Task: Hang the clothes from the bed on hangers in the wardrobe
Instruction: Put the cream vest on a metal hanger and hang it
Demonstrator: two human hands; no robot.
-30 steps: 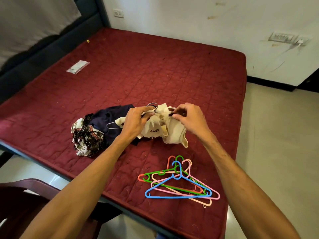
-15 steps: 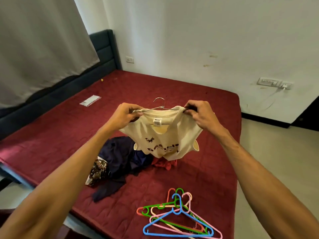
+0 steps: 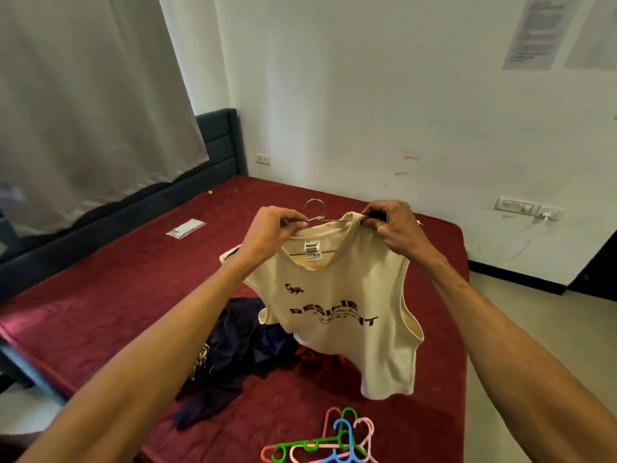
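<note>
Reaching in from the lower corners with two bare forearms, both stretched forward and raised, drawing closer together toward the wrists. Nearest, at the bottom edge, a loose stack of thin plastic hangers (image 3: 314,442) in green, blue, pink and red, hooks overlapping, flat on the bed (image 3: 100,295) and partly cut off by the frame. Just beyond, a crumpled heap of dark navy clothes (image 3: 240,345), soft and creased, with a patterned scrap at its left and a bit of red cloth at its right. Above that heap, up in the air, a cream sleeveless top (image 3: 350,345): matte cloth, round neck with a small white label, wide armholes, dark lettering across the chest, hem hanging free. Pinching one shoulder of it with the left hand (image 3: 273,228), fingers curled, thumb on the cloth; gripping the other shoulder with the right hand (image 3: 394,228), knuckles up, fingers folded round the fabric. Hands apart and level. Between them, a thin metal hanger (image 3: 315,217) of shiny wire, round hook upright above the neckline, one wire arm running into the top's shoulder. Farther off, quilted maroon bed cover with a stitched pattern, and a small flat clear packet (image 3: 186,228) well apart to the left. Behind, a dark padded headboard (image 3: 217,145) with horizontal channels, a pale curtain (image 3: 83,111) in soft folds, a scuffed white wall (image 3: 367,95), a switch plate (image 3: 516,206) with a white cable beside it, and a paper sheet (image 3: 537,31), print too blurred to read.
</note>
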